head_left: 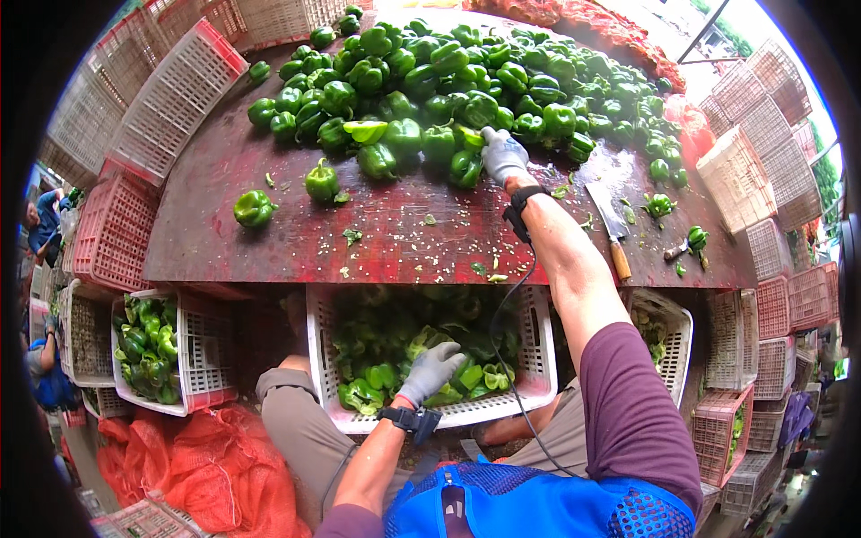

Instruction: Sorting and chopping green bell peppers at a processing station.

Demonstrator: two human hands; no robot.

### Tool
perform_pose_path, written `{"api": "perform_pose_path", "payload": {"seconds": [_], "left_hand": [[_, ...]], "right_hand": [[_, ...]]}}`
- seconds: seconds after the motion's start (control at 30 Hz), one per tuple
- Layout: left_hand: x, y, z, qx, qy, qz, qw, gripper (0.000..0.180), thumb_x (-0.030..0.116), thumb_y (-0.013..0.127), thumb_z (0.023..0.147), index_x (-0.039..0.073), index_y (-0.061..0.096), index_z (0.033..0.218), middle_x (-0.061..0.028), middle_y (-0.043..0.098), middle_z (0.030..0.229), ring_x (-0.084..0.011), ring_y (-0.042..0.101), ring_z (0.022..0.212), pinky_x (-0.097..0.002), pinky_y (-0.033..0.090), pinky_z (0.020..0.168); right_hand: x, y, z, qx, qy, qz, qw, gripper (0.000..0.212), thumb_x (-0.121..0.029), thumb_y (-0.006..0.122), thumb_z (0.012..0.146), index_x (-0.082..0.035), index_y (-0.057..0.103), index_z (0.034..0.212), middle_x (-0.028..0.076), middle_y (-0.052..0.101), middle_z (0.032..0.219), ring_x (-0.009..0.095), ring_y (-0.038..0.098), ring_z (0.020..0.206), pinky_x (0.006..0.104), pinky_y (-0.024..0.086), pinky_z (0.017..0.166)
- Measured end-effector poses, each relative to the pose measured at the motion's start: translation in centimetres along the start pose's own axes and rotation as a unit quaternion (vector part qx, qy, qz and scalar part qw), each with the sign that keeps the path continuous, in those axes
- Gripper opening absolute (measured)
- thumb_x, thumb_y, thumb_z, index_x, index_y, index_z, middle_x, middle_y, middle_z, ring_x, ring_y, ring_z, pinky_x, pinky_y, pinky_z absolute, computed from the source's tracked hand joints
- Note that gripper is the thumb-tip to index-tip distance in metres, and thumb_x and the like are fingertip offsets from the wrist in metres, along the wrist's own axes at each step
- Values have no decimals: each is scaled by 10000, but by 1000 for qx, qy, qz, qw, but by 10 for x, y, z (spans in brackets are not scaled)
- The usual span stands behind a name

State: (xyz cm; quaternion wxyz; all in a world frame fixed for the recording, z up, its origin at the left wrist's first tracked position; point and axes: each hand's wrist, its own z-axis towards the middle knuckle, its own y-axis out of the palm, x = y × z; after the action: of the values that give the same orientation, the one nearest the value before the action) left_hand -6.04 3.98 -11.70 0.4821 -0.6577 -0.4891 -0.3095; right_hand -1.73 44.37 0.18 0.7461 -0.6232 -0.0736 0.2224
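Note:
Green bell peppers [439, 143] lie in a broad pile on the dark red tabletop [296, 229]. My right hand [504, 158], in a grey glove, reaches to the pile's near edge. Its fingertips are at a light green pepper [470, 137]; the fingers are mostly hidden, so any grip cannot be made out. Lower down, my left hand [435, 369], also gloved, is over the white crate [430, 414] between my knees. Its fingers stretch out above cut green peppers [362, 395], and I see nothing held in them. A wooden-handled knife [613, 229] lies right of my right forearm.
Two loose peppers [255, 208] sit at the table's left. A smaller tool [676, 250] lies at the right edge beside a pepper. Pepper-filled crates [182, 354] flank my legs. Red mesh sacks [224, 466] lie at lower left. Stacked crates [753, 170] line both sides. A cable crosses my lap.

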Motion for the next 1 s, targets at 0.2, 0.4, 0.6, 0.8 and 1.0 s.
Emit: {"api": "perform_pose_path", "payload": {"seconds": [0.2,0.4,0.6,0.8,1.0], "left_hand": [[27,-25,-1,-4,-75,-354,932,547,396,583,994,46,481,1403,-97,660,1140,-112,648,698,-222,497,583],[81,-57,14,-70,113,-631,764,805,547,554,968,137,197,1562,-134,452,1444,-232,614,1095,-370,509,932],[94,-55,-8,52,190,-547,814,525,374,565,1012,52,446,1409,-103,601,1252,-204,600,1149,-372,500,993],[94,-15,-25,293,170,-213,916,487,221,669,935,29,484,1342,-127,613,1202,-193,602,1067,-322,497,922],[99,-8,-40,275,141,-170,936,463,175,669,886,36,510,1299,-130,621,1151,-200,609,1039,-337,495,909]], "right_hand": [[11,-4,-83,251,-297,21,921,173,-123,668,832,-154,643,1000,81,658,1055,288,671,842,401,539,677],[-18,-77,-229,131,-426,99,890,301,-121,661,789,-156,634,1087,106,634,1184,289,655,977,407,538,788],[-46,-112,-295,56,-292,218,929,441,-136,685,797,-85,594,1225,158,590,1259,367,610,1083,440,505,900],[-56,-85,-309,-53,-183,221,957,562,-162,634,863,-58,444,1381,213,661,1081,390,657,963,472,528,817],[-44,-68,-312,-98,-206,214,950,518,-104,606,862,-80,476,1363,220,669,1057,390,671,943,467,540,789]]}}
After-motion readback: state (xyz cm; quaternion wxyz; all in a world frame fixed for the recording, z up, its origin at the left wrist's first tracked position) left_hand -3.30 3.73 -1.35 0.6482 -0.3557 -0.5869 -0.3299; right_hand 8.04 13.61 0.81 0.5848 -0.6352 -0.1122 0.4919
